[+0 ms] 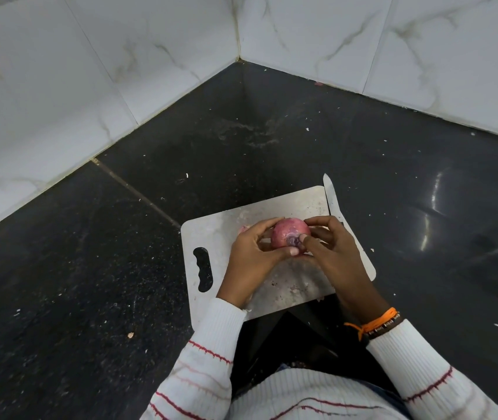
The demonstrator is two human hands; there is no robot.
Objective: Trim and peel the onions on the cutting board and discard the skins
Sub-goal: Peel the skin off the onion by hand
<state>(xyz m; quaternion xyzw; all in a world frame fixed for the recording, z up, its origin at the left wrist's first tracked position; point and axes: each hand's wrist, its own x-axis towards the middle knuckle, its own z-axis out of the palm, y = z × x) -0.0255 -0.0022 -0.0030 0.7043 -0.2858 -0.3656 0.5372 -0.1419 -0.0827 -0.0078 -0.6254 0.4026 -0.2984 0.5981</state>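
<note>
Both hands cupped together over cutting board: left hand and right hand clasp red onion between them. Knife just beyond right hand.

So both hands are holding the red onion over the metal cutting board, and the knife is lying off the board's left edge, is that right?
Not quite. The head view shows the silver knife lying along the right edge of the grey metal cutting board, not the left. The rest holds: the left hand and the right hand both hold the round red onion over the board.
</note>
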